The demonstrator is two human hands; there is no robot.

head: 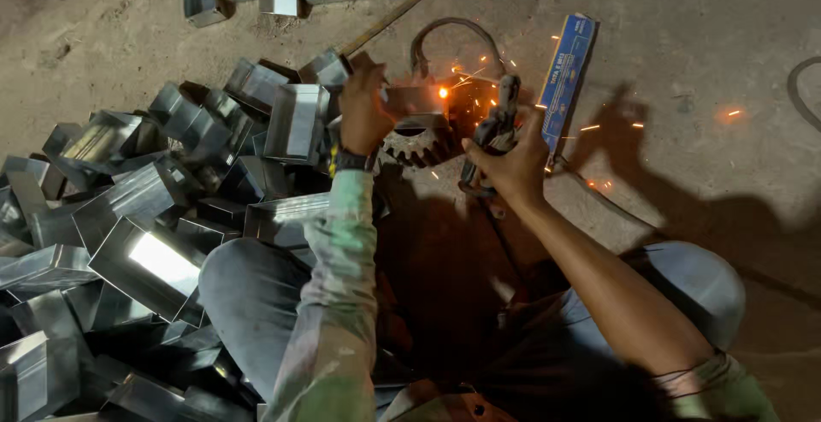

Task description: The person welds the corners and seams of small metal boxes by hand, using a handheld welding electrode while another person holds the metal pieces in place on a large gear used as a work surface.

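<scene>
Concrete floor is catching sparks as the left hand [366, 107] is gripping a metal box [416, 101] over a gear [421, 142], while the right hand [511, 161] is closing around an electrode holder [499, 127]. Sparks risk burning bare skin or the blue packet [566, 71]; glare is hiding the weld, and piled boxes [137, 208] are crowding the left.

Dim scene — orange sparks [444, 92] glow brightly, long shadows fall right, glare flashes off one metal box [158, 261].
</scene>
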